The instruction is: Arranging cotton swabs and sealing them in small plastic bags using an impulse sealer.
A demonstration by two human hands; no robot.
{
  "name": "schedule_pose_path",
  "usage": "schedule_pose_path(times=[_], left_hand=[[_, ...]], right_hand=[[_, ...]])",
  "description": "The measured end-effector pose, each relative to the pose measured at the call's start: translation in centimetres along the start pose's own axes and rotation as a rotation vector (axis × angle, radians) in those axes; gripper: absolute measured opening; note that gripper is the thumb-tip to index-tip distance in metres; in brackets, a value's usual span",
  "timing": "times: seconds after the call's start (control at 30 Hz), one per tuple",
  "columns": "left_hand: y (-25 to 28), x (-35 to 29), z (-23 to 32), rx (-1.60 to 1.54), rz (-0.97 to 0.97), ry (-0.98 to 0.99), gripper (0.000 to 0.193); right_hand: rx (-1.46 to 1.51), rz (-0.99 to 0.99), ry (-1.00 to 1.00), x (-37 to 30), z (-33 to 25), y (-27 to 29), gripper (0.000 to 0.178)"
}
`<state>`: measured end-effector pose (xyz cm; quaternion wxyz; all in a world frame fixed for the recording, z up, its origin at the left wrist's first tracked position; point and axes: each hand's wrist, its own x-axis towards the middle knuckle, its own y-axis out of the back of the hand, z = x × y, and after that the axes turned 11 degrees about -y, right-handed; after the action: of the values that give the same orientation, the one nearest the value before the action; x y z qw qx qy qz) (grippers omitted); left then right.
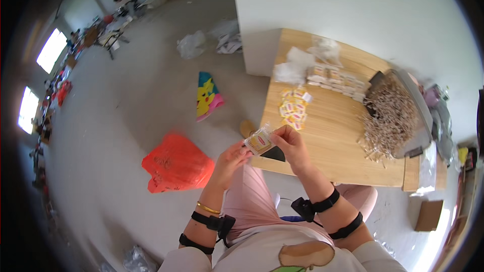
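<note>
A small clear plastic packet with a yellow-and-white label (260, 142) is held between my two hands, over the table's near left corner. My left hand (233, 160) grips its left edge. With thumb and forefinger pressed together, my right hand (291, 145) pinches the packet's right end. Just beyond, a loose heap of yellow-and-white label cards (293, 108) lies on the wooden table (333, 136). A flat black object (274, 154) shows partly beneath my right hand at the table edge.
Stacked filled packets (335, 79) and clear plastic bags (295, 65) sit at the table's back. At right, thin sticks (390, 116) spill from a tipped grey bin (416, 90). A red plastic bag (179, 163) and a colourful bag (207, 96) are on the floor at left.
</note>
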<state>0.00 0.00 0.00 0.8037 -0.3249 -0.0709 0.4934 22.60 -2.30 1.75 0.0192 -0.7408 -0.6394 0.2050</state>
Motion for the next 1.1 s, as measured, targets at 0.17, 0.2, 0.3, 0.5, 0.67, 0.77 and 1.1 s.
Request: schedule_pose_path(times=[0.17,0.2,0.3,0.5,0.67,0.77,1.1], left_hand=[[-7.1,-0.1,0.3,0.647,-0.053,-0.437,0.059],[-8.9,0.2,0.4,0.738,-0.108,-0.552,0.048],[-11.1,0.9,-0.2,0.647,-0.232,-0.339,0.032],[-14.4,-0.3,-1.1,0.527,-0.208,-0.389,0.021],[-16.4,-1.7,-0.5,0.594,-0.244,-0.366,0.021],[-17.4,-2.3,-0.5,0.662,-0.294,-0.427,0.021],[-18.7,-3.2,-1.0,0.551,-0.365,-0.434,0.016]], right_hand=[[-0.371,-0.035,0.175,-4.1,-4.0,3.4,0.012],[-0.366,-0.022,0.185,-5.2,-4.6,3.6,0.012],[-0.435,-0.047,0.227,-7.7,-5.6,4.5,0.013],[-0.378,0.111,0.281,-10.6,-6.8,7.6,0.015],[-0.562,0.055,0.442,-13.9,-9.1,8.3,0.022],[-0.592,0.055,0.463,-15.0,-9.7,8.1,0.025],[-0.300,0.066,0.253,-16.0,-7.2,9.1,0.018]])
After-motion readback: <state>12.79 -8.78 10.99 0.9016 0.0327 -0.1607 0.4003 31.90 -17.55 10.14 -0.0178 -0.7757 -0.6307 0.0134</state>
